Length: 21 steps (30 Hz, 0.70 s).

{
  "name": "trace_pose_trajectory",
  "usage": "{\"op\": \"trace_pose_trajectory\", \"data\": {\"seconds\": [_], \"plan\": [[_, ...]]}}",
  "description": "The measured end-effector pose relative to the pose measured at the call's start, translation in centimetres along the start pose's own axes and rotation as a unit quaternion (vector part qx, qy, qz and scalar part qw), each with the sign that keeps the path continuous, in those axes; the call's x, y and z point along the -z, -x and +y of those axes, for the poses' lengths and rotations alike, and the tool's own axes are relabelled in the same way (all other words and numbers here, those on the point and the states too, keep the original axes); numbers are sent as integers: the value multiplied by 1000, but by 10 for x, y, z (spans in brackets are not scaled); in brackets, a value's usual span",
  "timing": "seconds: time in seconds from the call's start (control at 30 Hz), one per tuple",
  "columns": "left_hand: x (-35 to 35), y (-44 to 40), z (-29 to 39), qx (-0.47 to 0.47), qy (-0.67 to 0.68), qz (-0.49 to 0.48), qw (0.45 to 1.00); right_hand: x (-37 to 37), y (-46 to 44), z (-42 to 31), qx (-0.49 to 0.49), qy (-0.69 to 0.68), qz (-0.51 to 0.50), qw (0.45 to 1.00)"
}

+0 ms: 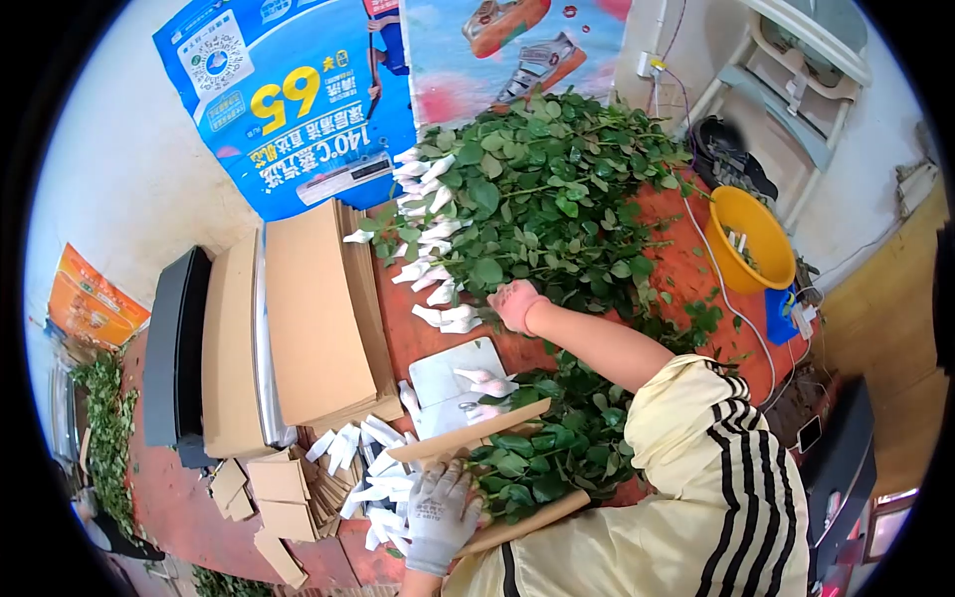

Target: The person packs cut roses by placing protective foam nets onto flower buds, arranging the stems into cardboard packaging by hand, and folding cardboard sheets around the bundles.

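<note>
My left hand (440, 512), in a grey-white glove, has its fingers bent over the near end of a folded cardboard sheet (473, 433). Leafy green stems (522, 473) lie inside this sheet, and white-sleeved pale pink flower heads (484, 383) show just beyond it. My right hand (515, 304), in a pink glove, is at the lower edge of a big pile of leafy stems (547, 199). Its fingers are curled together, and what they hold is hidden. White-sleeved buds (453, 318) stick out of the pile, left of that hand.
Cardboard stacks (313, 318) stand left on the red table (169, 497). White foam sleeves (383, 483) and small cardboard pieces (279, 482) lie at front left. A white board (443, 368) lies mid-table. A yellow basin (731, 274) and a white cable (726, 294) are right.
</note>
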<state>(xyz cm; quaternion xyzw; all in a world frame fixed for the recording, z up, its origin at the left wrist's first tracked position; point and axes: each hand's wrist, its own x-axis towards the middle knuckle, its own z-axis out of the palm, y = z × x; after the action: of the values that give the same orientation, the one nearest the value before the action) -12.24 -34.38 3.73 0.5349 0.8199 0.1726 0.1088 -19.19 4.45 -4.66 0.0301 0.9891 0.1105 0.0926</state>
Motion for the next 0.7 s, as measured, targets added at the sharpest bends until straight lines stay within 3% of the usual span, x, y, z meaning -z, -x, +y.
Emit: {"op": "trace_pose_trajectory", "data": {"seconds": [0.07,0.1,0.13,0.2,0.23,0.3,0.33,0.4,0.47,0.6,0.7], "plan": [[-2,-2,0,-19,13,14,1000,-5,-10,-6,-62,64,-71,993],[-6,-1,-2,-17,13,33,999,-39,-21,0,-61,3,13,998],[-9,2,-3,-12,12,49,999,-37,-11,2,-73,5,5,997],[-14,2,-5,-15,15,47,999,-24,3,5,21,96,71,993],[-15,3,-6,-17,8,44,999,-7,11,9,16,99,74,992],[-11,4,-4,-7,10,31,999,23,24,18,7,59,-38,998],[-10,4,-5,-5,8,34,999,29,30,26,-24,60,114,991],[-14,4,-6,-14,19,37,999,65,36,62,-57,14,236,970],[-9,5,-1,-17,13,40,999,99,38,102,-167,23,347,923],[-4,5,2,4,28,17,999,183,74,142,-325,-100,291,894],[-5,5,3,2,31,25,999,181,86,159,-317,-111,322,885]]}}
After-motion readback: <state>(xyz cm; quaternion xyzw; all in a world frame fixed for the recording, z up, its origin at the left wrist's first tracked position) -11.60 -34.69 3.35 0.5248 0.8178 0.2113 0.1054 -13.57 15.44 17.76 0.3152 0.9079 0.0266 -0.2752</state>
